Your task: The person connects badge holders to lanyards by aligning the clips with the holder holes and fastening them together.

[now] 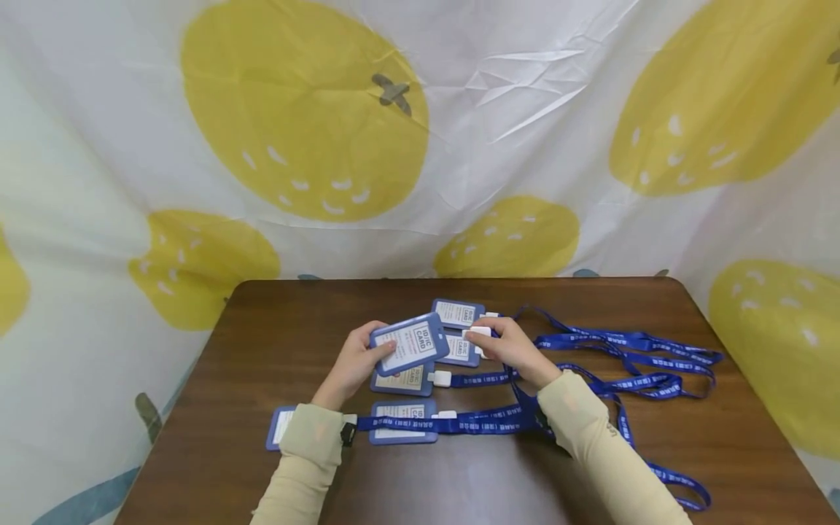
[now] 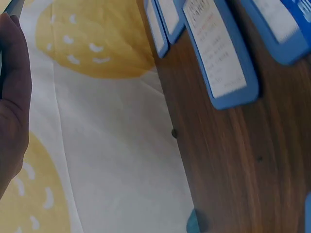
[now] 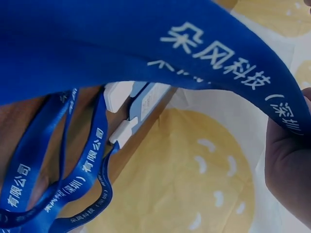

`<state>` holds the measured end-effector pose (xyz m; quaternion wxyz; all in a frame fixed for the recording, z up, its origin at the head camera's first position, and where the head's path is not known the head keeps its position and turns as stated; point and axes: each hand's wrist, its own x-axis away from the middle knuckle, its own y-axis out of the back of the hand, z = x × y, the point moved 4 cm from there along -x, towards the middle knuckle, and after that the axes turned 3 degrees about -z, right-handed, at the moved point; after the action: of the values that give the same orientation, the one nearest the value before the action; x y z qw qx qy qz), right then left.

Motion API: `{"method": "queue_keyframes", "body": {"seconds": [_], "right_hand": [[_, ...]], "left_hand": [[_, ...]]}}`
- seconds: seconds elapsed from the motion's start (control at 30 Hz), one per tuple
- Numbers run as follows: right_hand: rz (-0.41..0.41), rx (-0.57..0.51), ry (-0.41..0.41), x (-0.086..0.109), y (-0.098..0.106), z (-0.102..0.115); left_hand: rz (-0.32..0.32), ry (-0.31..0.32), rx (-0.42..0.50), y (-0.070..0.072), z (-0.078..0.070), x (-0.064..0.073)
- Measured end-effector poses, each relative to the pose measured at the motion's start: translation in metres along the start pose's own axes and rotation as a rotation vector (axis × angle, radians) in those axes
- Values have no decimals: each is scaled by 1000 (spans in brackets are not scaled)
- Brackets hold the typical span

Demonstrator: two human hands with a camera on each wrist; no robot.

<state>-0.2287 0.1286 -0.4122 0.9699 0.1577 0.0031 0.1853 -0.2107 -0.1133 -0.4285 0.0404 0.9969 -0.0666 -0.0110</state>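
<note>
My left hand (image 1: 354, 363) holds a blue-framed ID badge holder (image 1: 415, 340) raised above the table, thumb on its front face. Close to the right of it, my right hand (image 1: 515, 348) pinches a white plastic clip (image 1: 482, 332) on a blue lanyard (image 3: 218, 58), whose printed strap hangs down from that hand. The clip and the raised holder look apart, though the head view leaves this unsure. Beneath the hands lie more badge holders, among them one (image 1: 402, 380) with a white clip at its end. Only part of the left hand (image 2: 13, 97) shows in the left wrist view.
A brown wooden table (image 1: 262, 343) carries everything. Badge holders (image 1: 457, 312) lie at its middle, one (image 1: 281, 426) partly behind the left sleeve. Loops of blue lanyard (image 1: 663, 357) spread over the right side. A white curtain (image 1: 459, 131) with yellow fruit stands behind.
</note>
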Motion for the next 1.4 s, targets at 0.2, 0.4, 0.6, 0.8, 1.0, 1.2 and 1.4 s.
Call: {"method": "queue_keyframes", "body": {"seconds": [0.2, 0.4, 0.6, 0.8, 1.0, 1.2, 1.4], "right_hand": [[19, -100, 51, 14, -6, 14], [54, -128, 40, 14, -7, 14], [87, -139, 33, 5, -6, 10], [103, -140, 43, -8, -6, -7], [121, -119, 72, -10, -5, -3], [145, -122, 76, -12, -5, -1], [144, -135, 119, -14, -3, 0]], "left_hand": [[10, 11, 20, -6, 5, 7], [27, 9, 16, -9, 6, 9], [63, 5, 20, -15, 0, 7], [71, -10, 4, -18, -3, 3], [72, -13, -4, -20, -8, 0], [70, -14, -19, -21, -11, -3], [-24, -31, 11, -23, -12, -7]]}}
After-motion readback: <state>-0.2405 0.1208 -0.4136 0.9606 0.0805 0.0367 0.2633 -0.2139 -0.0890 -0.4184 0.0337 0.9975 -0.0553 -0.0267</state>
